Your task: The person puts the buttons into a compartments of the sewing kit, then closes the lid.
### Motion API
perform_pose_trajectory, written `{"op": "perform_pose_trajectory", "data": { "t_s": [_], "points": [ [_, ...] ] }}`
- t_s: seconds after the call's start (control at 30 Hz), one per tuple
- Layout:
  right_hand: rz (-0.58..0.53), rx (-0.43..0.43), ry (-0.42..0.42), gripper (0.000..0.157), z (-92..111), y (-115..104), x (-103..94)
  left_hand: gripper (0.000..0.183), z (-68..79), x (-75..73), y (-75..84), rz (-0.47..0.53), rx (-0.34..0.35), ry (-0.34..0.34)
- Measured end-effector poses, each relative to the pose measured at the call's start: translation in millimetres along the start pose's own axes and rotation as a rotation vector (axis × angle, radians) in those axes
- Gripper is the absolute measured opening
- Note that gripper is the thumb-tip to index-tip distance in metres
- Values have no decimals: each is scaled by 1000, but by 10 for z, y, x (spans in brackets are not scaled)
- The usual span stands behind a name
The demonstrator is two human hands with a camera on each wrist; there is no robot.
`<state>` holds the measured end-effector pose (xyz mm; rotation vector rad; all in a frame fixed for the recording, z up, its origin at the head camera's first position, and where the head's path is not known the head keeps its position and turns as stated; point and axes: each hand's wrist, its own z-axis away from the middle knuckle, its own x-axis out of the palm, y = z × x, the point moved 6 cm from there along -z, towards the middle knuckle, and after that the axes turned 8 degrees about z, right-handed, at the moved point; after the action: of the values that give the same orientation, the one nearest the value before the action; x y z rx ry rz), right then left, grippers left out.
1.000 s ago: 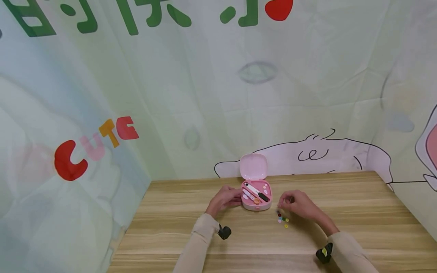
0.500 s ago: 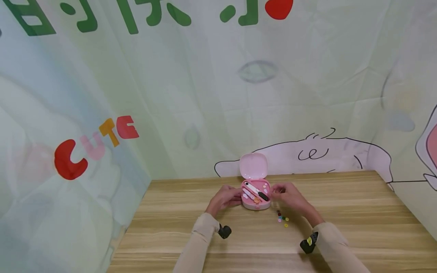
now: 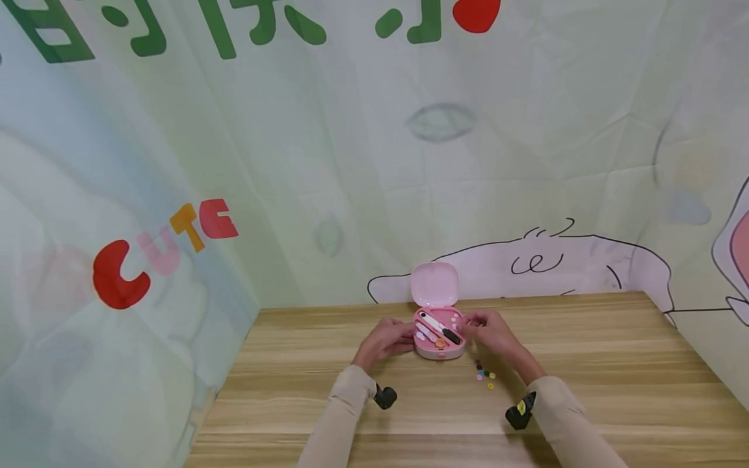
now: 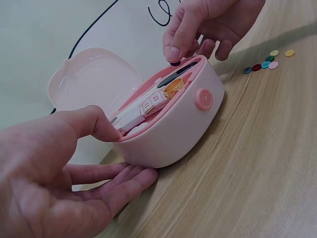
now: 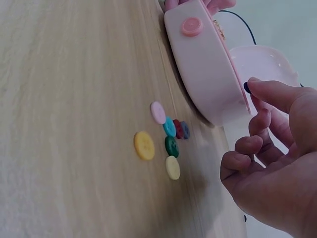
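Note:
A pink sewing box (image 3: 439,355) stands on the table with its lid (image 4: 94,79) raised at the back. My left hand (image 3: 386,338) holds its left side, thumb on the rim and fingers low against the wall. Over the right rim, my right hand (image 3: 490,333) pinches a dark button (image 5: 246,87) between thumb and fingertip. Inside the box lie a short measuring tape (image 4: 151,102), a black-handled tool (image 4: 177,74) and a small gold-coloured round item (image 4: 174,88). A few small white pieces (image 3: 454,319) sit in the right part of the tray.
Several loose buttons lie on the wooden table (image 3: 445,416) to the right of the box, among them a yellow button (image 5: 144,145), a pink button (image 5: 158,112) and a green button (image 5: 172,147). A printed cloth backdrop (image 3: 351,162) hangs behind the table.
My right hand has moved left and slightly up, from the loose buttons to the box's right rim, carrying a button. The left hand has stayed on the box.

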<state>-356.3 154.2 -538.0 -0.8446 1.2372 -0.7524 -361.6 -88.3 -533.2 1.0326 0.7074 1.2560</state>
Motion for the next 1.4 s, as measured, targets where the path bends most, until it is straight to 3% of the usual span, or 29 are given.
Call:
{"op": "perform_pose_trajectory", "data": {
  "t_s": [0.27,0.53,0.73,0.97,1.4],
  "points": [
    [-5,-2,30,15,-21,35,-21,22,8,-1,9,-5,4,-2],
    [25,-17,29,34,18,29,-63,23,8,-1,7,3,-1,-5],
    [39,-55,14,36,47,48,-138,27,41,-5,24,-16,-8,-2],
    [118,-118,-36,39,125,130,-227,27,24,-13,15,-23,0,-7],
    [267,-283,-184,30,482,209,-266,25,11,-10,9,-1,21,-19]
  ]
}}
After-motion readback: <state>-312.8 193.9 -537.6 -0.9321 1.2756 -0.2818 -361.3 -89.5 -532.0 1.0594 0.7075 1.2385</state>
